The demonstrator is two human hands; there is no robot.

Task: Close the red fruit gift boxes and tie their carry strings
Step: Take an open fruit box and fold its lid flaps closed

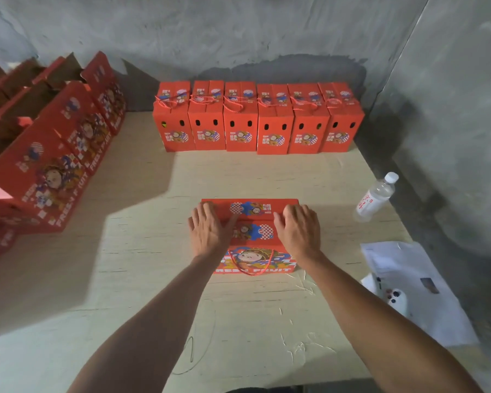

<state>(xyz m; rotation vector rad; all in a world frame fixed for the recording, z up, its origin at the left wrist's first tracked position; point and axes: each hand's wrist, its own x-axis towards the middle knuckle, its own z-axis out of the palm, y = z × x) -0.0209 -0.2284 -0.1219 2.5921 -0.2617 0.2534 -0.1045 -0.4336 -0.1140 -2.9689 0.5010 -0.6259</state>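
Your left hand (209, 228) and right hand (298, 229) lie flat, fingers straight, pressing the top flaps of the red fruit gift box (251, 236) in the middle of the worktop (142, 251). Its red carry string (250, 265) hangs loose down the front. Six closed boxes (255, 117) stand in a row by the wall.

Red gift box (251, 222) upright, flaps closed, string (251, 263) hanging.

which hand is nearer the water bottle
The right hand, pressing the right end of the box top, with the water bottle farther right. The left hand presses the box's far end.
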